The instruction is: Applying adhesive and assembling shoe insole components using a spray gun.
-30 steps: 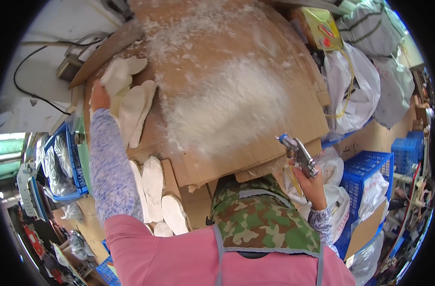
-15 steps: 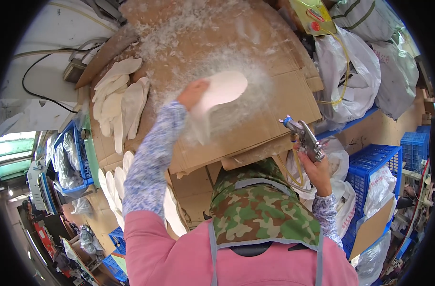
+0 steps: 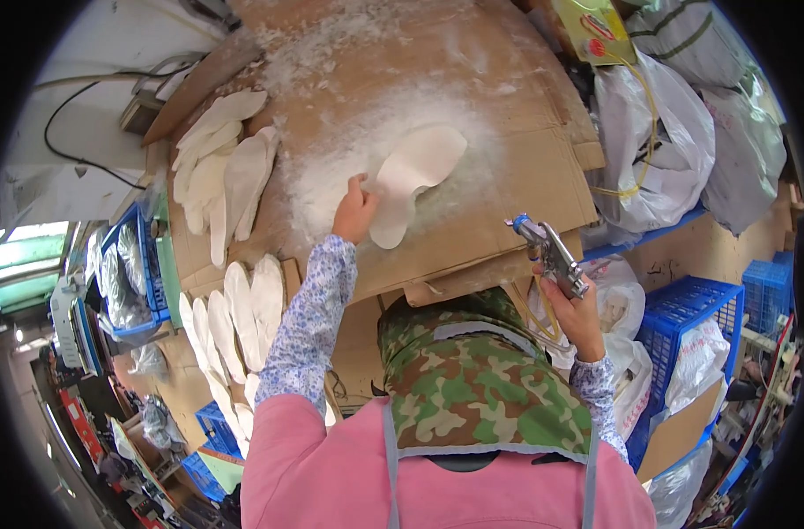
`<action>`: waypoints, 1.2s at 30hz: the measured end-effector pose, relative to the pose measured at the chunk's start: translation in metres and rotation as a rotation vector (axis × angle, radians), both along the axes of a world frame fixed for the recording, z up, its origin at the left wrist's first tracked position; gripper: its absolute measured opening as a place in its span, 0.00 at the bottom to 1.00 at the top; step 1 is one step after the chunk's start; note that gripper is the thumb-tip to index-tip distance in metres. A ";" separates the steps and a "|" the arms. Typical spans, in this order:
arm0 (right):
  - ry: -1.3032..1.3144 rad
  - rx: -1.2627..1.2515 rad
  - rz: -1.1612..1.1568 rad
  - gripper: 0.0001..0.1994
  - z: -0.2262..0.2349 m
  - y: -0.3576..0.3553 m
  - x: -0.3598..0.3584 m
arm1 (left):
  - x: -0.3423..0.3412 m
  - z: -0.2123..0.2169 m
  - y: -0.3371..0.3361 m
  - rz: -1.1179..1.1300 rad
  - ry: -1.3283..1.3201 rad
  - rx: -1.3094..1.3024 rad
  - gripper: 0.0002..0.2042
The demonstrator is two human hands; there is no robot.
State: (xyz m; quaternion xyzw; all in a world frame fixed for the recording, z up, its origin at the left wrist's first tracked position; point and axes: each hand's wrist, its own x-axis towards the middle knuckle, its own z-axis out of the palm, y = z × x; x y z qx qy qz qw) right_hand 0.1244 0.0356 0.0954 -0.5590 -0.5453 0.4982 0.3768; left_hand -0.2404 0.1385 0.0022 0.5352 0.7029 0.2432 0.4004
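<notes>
Insole [image 3: 430, 152], cream, foot-shaped: lies on brown cardboard [image 3: 525, 189].
Left hand [image 3: 355, 214]: fingers half-open, insole's eight o'clock; touch unclear.
Right hand [image 3: 580, 319]: fingers wrap silver metal spray gun [image 3: 559, 256], four o'clock.

The right hand [image 3: 576, 319] grips a spray gun [image 3: 558, 257]; the left hand [image 3: 355, 215] is beside an insole [image 3: 426, 159].

Head-worn fisheye — wide, downward

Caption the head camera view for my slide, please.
Left hand beside a pale insole on white-flecked cardboard; right hand holding a metal spray gun.
</notes>
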 end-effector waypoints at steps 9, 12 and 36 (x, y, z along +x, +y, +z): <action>-0.045 -0.056 0.128 0.10 0.005 0.021 -0.028 | -0.020 0.019 -0.036 0.092 -0.366 0.051 0.26; -0.032 -0.006 0.170 0.11 0.002 0.026 -0.037 | -0.036 0.030 -0.034 -0.239 0.150 0.161 0.25; -0.247 0.009 0.224 0.12 0.017 0.104 -0.068 | 0.057 0.002 -0.058 -0.240 0.489 0.316 0.32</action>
